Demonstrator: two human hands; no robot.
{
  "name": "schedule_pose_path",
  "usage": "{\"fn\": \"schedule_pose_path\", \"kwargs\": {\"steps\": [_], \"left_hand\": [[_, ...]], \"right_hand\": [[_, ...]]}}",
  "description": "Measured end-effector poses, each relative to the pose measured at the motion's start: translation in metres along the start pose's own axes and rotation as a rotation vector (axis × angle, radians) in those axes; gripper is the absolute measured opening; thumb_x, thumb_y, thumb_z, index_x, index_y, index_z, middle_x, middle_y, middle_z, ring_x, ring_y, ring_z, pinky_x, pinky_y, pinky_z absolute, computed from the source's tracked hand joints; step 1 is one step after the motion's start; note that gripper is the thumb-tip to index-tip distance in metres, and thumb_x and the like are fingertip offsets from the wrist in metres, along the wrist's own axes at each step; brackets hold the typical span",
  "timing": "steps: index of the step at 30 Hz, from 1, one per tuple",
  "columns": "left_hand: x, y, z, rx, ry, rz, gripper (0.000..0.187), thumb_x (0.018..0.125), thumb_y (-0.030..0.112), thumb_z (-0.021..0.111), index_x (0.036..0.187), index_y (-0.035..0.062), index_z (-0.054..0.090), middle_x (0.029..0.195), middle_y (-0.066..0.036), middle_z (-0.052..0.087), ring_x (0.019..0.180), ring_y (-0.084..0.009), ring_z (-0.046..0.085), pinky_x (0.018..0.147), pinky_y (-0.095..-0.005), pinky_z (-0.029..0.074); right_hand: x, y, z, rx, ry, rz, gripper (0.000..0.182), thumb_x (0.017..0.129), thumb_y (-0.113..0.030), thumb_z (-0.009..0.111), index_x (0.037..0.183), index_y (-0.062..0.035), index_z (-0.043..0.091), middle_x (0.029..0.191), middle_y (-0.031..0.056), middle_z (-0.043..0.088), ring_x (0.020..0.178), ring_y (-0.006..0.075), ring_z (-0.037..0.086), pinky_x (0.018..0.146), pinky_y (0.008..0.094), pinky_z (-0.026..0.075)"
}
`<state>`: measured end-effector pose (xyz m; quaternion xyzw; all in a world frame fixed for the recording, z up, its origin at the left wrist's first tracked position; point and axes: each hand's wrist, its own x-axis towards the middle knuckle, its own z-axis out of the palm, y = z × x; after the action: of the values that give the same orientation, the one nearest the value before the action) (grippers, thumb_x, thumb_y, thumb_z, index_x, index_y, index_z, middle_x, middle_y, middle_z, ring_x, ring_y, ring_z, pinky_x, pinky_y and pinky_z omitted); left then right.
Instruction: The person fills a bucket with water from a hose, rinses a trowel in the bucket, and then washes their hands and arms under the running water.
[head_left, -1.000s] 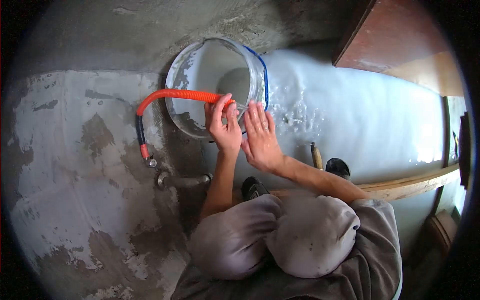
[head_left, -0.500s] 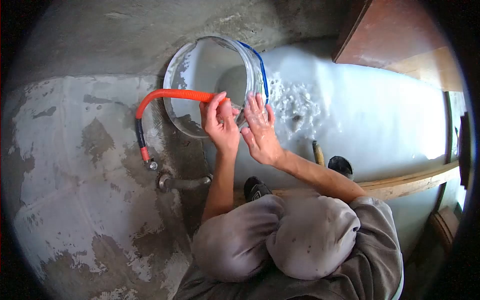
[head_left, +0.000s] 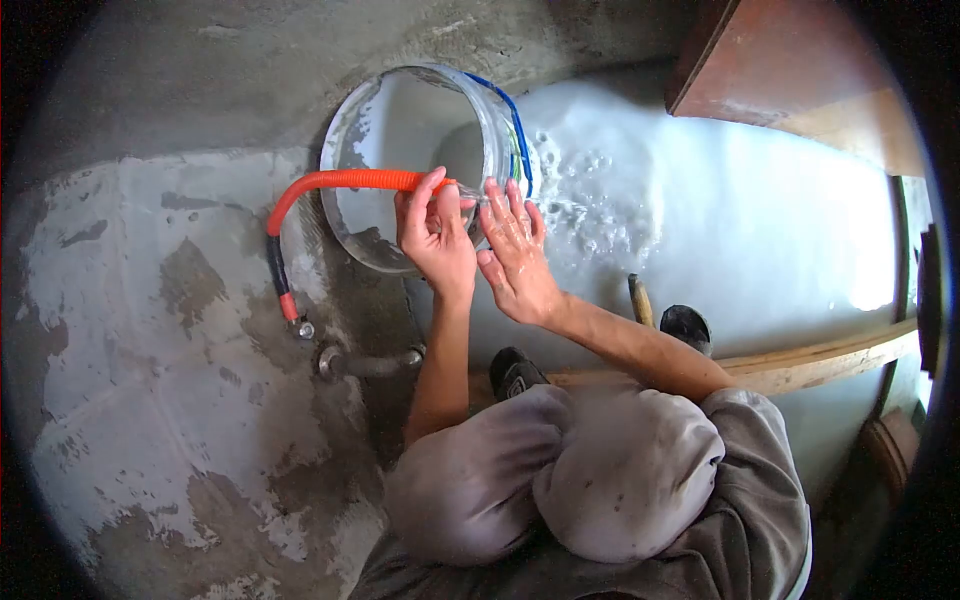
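An orange hose [head_left: 350,179] with a black band curves from a metal fitting by the wall to my left hand [head_left: 437,235], whose fingers are closed around its end. Clear water [head_left: 466,193] shoots from that end toward the right. My right hand [head_left: 518,245] is open and wet, palm down, with its fingers stretched out at the edge of the stream. Behind both hands a white bucket [head_left: 338,185] lies tipped, its mouth turned toward me and partly covered by my left hand. A blue handle [head_left: 520,135] runs along its right side.
Cloudy water [head_left: 700,220] covers the floor on the right, splashing beside the bucket. A metal pipe [head_left: 370,363] joins the wall at the left. A wooden beam [head_left: 810,366], a tool handle [head_left: 640,300] and my shoes [head_left: 515,374] are near my knees. A brown panel [head_left: 790,70] stands at upper right.
The bucket and the hose have shifted slightly up and left in view. My right hand has moved slightly left, and the water jet from the hose now shows plainly.
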<state>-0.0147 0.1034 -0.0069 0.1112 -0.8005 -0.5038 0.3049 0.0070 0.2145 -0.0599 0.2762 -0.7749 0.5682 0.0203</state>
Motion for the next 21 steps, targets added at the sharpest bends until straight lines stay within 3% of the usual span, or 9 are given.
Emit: {"fn": "schedule_pose_path", "kwargs": {"steps": [3,6,10,14,15,18,19,21], "left_hand": [[-0.005,0.001,0.000,-0.004,0.026,-0.009,0.024,0.099,0.008,0.060,0.122,0.0010,0.062,0.108,-0.006,0.060,0.073,-0.0106,0.066,0.058,-0.0195,0.047],[-0.003,0.000,0.003,-0.008,0.077,0.002,0.023,0.098,0.005,0.061,0.120,0.0005,0.063,0.108,-0.007,0.058,0.072,-0.0117,0.065,0.057,-0.0208,0.049],[0.000,0.005,0.007,-0.015,0.078,-0.019,0.024,0.095,0.001,0.063,0.118,-0.0005,0.066,0.108,-0.010,0.055,0.077,-0.0140,0.064,0.058,-0.0243,0.052],[0.010,0.006,0.012,0.039,0.057,0.013,0.024,0.094,0.002,0.064,0.118,-0.0002,0.067,0.106,-0.009,0.059,0.079,-0.0140,0.063,0.060,-0.0248,0.053],[0.012,0.007,0.011,0.057,0.036,0.009,0.024,0.094,0.002,0.064,0.118,-0.0002,0.067,0.105,-0.009,0.059,0.079,-0.0140,0.063,0.060,-0.0250,0.053],[0.009,0.006,0.012,0.038,0.027,-0.035,0.023,0.094,0.003,0.064,0.117,-0.0003,0.068,0.103,-0.009,0.061,0.081,-0.0143,0.064,0.062,-0.0256,0.054],[0.010,0.002,0.013,0.097,0.044,0.089,0.024,0.095,0.005,0.064,0.118,-0.0005,0.068,0.102,-0.010,0.061,0.082,-0.0148,0.064,0.064,-0.0267,0.054],[0.012,0.010,0.015,0.077,0.037,-0.012,0.024,0.095,0.005,0.064,0.118,-0.0007,0.068,0.102,-0.010,0.061,0.085,-0.0167,0.065,0.067,-0.0284,0.054]], "right_hand": [[0.000,0.006,0.000,-0.009,0.010,-0.017,0.057,0.098,-0.022,0.045,0.150,-0.0015,0.033,0.164,0.0183,0.017,0.151,0.0422,0.009,0.117,0.0578,0.005],[0.026,0.015,0.007,0.054,0.158,-0.013,0.058,0.099,-0.023,0.044,0.151,-0.0011,0.032,0.164,0.0174,0.017,0.151,0.0412,0.011,0.118,0.0570,0.005],[0.081,0.031,-0.011,-0.003,0.123,0.064,0.064,0.097,-0.020,0.047,0.154,-0.0007,0.024,0.162,0.0173,0.021,0.150,0.0404,0.014,0.117,0.0576,0.009],[0.035,0.011,0.005,0.044,0.119,0.020,0.060,0.103,-0.026,0.040,0.156,-0.0054,0.022,0.163,0.0183,0.018,0.151,0.0390,0.012,0.117,0.0541,0.010],[0.024,0.005,0.003,0.018,0.098,-0.021,0.061,0.102,-0.023,0.043,0.157,-0.0058,0.021,0.163,0.0188,0.018,0.152,0.0391,0.011,0.118,0.0527,0.009],[0.035,0.012,0.004,0.063,0.142,0.024,0.065,0.097,-0.019,0.048,0.155,-0.0027,0.024,0.162,0.0199,0.020,0.151,0.0417,0.013,0.118,0.0550,0.008],[0.056,0.014,-0.005,0.051,0.148,0.054,0.062,0.097,-0.019,0.048,0.153,-0.0028,0.028,0.161,0.0207,0.023,0.149,0.0423,0.017,0.118,0.0544,0.012],[0.101,0.033,-0.015,-0.036,0.120,-0.018,0.061,0.097,-0.020,0.049,0.152,-0.0021,0.030,0.160,0.0211,0.025,0.148,0.0426,0.020,0.118,0.0535,0.017]]}}
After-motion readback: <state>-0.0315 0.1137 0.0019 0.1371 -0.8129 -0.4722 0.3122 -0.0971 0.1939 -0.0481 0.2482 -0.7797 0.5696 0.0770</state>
